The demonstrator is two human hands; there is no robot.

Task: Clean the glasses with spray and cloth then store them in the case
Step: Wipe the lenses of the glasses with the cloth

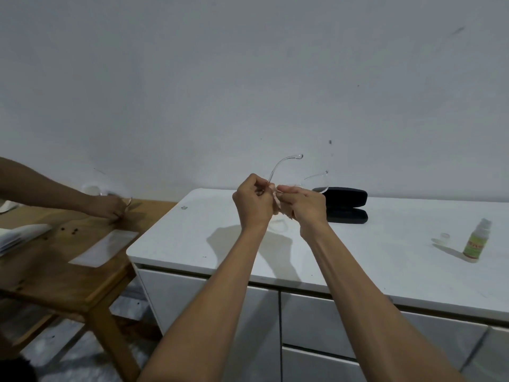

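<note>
I hold clear-framed glasses point(283, 167) above the white counter point(358, 244), their temples pointing up and away. My left hand point(252, 201) pinches the frame at its left side. My right hand point(305, 206) grips a pale pink cloth point(276, 201) against the lens area; most of the cloth is hidden between my fingers. An open black glasses case point(347, 205) lies on the counter just behind and right of my hands. A small spray bottle point(476, 241) with a green and yellow label stands at the far right, its clear cap point(444, 236) beside it.
A wooden table point(68, 257) adjoins the counter on the left. Another person's hand point(110, 208) works there near a clear plastic sheet point(104, 248) and white papers point(19, 235). White cabinet drawers point(316, 326) sit below the counter.
</note>
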